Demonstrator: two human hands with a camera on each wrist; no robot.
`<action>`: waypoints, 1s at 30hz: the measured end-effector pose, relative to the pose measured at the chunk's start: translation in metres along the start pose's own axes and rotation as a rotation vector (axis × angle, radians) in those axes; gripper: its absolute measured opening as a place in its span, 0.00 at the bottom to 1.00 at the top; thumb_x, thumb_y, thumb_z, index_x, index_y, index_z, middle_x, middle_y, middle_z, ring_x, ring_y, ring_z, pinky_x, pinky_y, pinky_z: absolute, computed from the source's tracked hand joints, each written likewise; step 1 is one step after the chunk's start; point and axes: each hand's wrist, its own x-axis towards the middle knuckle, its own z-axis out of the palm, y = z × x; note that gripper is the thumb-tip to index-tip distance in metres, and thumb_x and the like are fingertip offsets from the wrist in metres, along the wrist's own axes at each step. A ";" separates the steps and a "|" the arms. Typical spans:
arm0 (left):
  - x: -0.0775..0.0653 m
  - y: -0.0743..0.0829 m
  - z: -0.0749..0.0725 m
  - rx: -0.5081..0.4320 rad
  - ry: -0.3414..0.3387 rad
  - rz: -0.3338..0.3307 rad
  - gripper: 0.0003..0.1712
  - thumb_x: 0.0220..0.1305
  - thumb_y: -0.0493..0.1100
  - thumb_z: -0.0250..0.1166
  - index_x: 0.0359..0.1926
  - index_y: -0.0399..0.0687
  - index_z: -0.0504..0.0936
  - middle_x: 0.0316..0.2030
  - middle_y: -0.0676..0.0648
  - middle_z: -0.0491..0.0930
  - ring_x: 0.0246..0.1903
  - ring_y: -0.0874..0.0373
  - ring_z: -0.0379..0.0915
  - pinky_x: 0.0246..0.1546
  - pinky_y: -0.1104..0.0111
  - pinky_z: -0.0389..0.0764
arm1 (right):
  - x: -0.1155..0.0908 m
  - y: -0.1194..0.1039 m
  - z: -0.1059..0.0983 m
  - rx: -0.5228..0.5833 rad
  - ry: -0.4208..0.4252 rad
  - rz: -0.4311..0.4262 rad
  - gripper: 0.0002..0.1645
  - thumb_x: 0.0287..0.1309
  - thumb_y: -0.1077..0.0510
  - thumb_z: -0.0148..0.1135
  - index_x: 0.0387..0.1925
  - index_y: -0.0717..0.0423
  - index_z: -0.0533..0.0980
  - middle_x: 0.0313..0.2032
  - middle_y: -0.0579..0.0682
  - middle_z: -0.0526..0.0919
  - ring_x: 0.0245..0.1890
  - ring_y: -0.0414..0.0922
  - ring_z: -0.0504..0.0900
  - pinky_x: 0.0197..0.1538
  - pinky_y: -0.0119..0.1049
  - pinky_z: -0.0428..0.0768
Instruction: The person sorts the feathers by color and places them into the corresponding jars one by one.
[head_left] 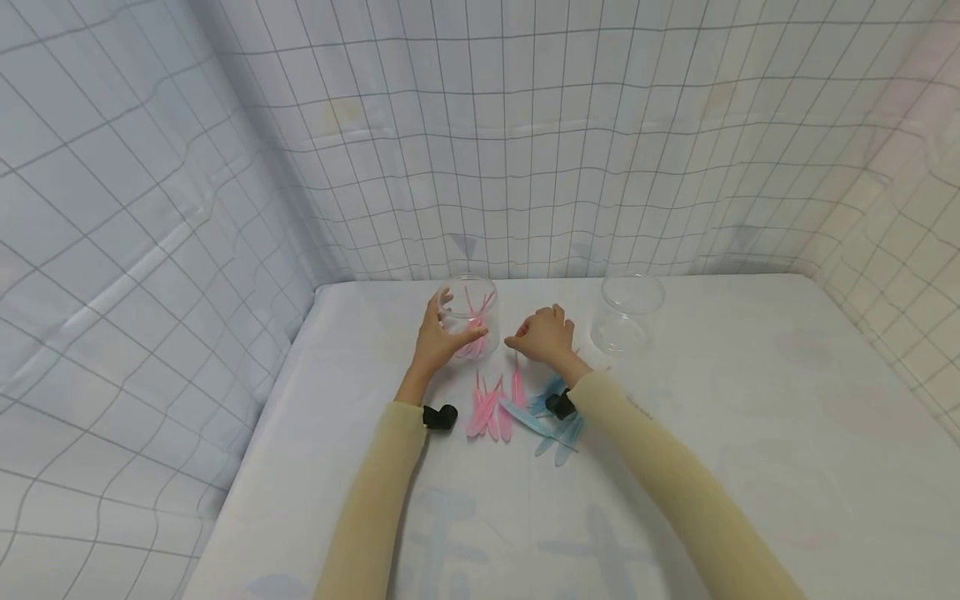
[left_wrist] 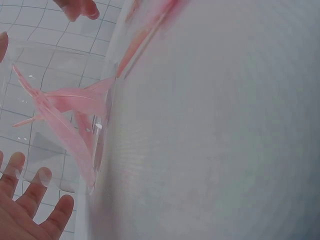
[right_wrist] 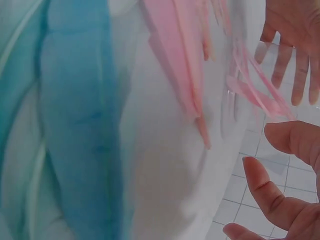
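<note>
My left hand [head_left: 438, 340] grips the side of a clear plastic jar [head_left: 491, 310], thumb in front and fingers behind. Several pink feathers [left_wrist: 70, 125] stand and lean inside it. Just right of that jar is my right hand [head_left: 546, 335], palm down. Its thumb [right_wrist: 295, 137] and index finger [right_wrist: 267, 192] are bent but apart, with nothing between them in the right wrist view. Below these fingertips, a single pink feather [head_left: 517, 387] lies on the table, quill toward the jar. More pink feathers [head_left: 483, 414] lie in a loose pile nearer me.
Blue feathers [head_left: 531, 418] lie beside the pink ones, partly under my right wrist. A second clear jar [head_left: 626, 321] stands to the right of my right hand. White cloth covers the table [head_left: 750, 417], and grid-patterned curtains [head_left: 510, 150] surround its back and sides.
</note>
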 end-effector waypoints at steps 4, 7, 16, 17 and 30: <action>0.000 0.000 0.000 0.000 -0.001 0.005 0.58 0.45 0.57 0.76 0.71 0.57 0.52 0.67 0.51 0.60 0.63 0.43 0.55 0.57 0.47 0.63 | 0.001 0.006 0.009 -0.053 -0.016 -0.012 0.18 0.53 0.41 0.65 0.26 0.51 0.83 0.57 0.61 0.71 0.68 0.63 0.47 0.62 0.62 0.50; 0.000 0.000 -0.001 0.000 -0.004 0.002 0.58 0.45 0.57 0.76 0.71 0.57 0.52 0.67 0.51 0.60 0.63 0.43 0.54 0.57 0.47 0.63 | 0.001 0.008 0.014 -0.101 -0.042 -0.014 0.18 0.52 0.41 0.65 0.26 0.51 0.83 0.57 0.61 0.70 0.68 0.63 0.46 0.62 0.63 0.49; 0.002 -0.002 -0.001 -0.005 -0.009 0.005 0.58 0.44 0.57 0.77 0.72 0.59 0.51 0.67 0.52 0.60 0.64 0.43 0.54 0.57 0.47 0.63 | -0.001 0.007 0.019 -0.187 -0.066 -0.008 0.15 0.51 0.44 0.65 0.26 0.50 0.83 0.61 0.62 0.68 0.70 0.61 0.42 0.64 0.64 0.40; 0.002 -0.002 -0.001 -0.003 -0.008 0.005 0.58 0.44 0.57 0.77 0.72 0.59 0.52 0.67 0.52 0.60 0.64 0.43 0.54 0.57 0.47 0.63 | -0.001 0.007 0.019 -0.196 -0.067 -0.007 0.15 0.52 0.44 0.64 0.26 0.51 0.82 0.61 0.62 0.68 0.70 0.61 0.43 0.64 0.64 0.40; 0.001 0.001 -0.001 0.001 -0.001 -0.002 0.58 0.45 0.56 0.77 0.71 0.58 0.52 0.67 0.53 0.60 0.63 0.44 0.55 0.58 0.48 0.62 | -0.003 0.007 0.024 -0.239 -0.078 -0.001 0.23 0.53 0.41 0.63 0.36 0.57 0.83 0.60 0.63 0.69 0.70 0.60 0.45 0.63 0.64 0.42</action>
